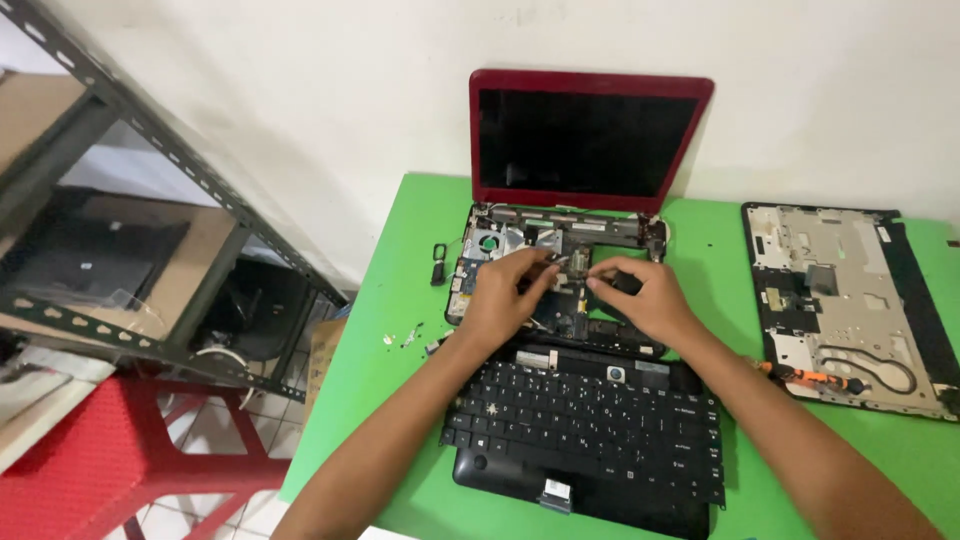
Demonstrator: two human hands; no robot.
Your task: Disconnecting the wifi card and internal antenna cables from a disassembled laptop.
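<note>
A red laptop (590,140) stands open on the green table (400,300), its base stripped so the circuit board (520,240) and fan show. My left hand (505,295) rests on the board, fingertips pinching at a small part near its middle. My right hand (645,295) rests on the board just to the right, fingers curled toward the same spot. Whether either hand holds a part is hidden by the fingers. A loose black keyboard (590,430) lies in front of the base, under my forearms.
A removed laptop cover panel (850,310) lies at the right with an orange-handled screwdriver (815,378) on it. Small screws and bits (405,338) lie left of the base. A metal shelf rack (150,230) and a red plastic stool (110,450) stand left of the table.
</note>
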